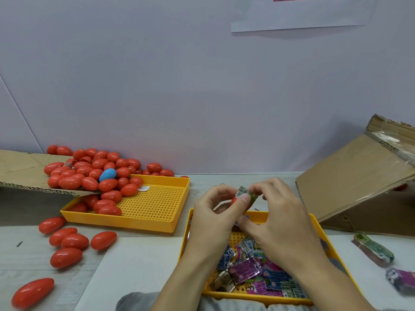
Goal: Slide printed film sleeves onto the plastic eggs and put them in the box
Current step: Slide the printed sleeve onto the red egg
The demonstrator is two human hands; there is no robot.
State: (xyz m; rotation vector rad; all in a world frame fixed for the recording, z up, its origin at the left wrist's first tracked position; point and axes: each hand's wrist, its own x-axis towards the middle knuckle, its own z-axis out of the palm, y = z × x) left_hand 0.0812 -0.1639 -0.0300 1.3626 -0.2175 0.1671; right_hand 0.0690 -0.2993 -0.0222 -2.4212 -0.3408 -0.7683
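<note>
— What's going on over the near tray?

— The left hand (216, 204) pinches a glossy red plastic egg (234, 200) between thumb and curled fingers, holding it steady above the far edge of the yellow perforated plastic tray (323, 237) at the near edge of the table (31, 215). The right hand (277, 217) has its fingertips closed on a green printed film sleeve (247, 194), which already sits over part of the egg. I'd say the sleeve is being worked on, one hand bracing while the other pulls.

— Why hold it up there?

— Probably to keep both ends of the egg free, with the loose sleeves right below. That tray holds a heap of flat printed sleeves, purple, blue and green (253, 268).

— And the egg supply?

— A big pile of red plastic eggs (89, 173) spills off a flat cardboard sheet (24, 169) into a second yellow perforated tray (155, 205) at the left far edge of the table; one light blue egg (107, 174) lies among them. More red eggs lie loose near the table's left near corner.

— The box?

— A brown cardboard box (357, 187) sits at the right edge, flap tilted up, close to the right hand, likely for easy dropping. I can't see inside it. Two banded bundles of sleeves (374, 249) lie just in front of it.
</note>
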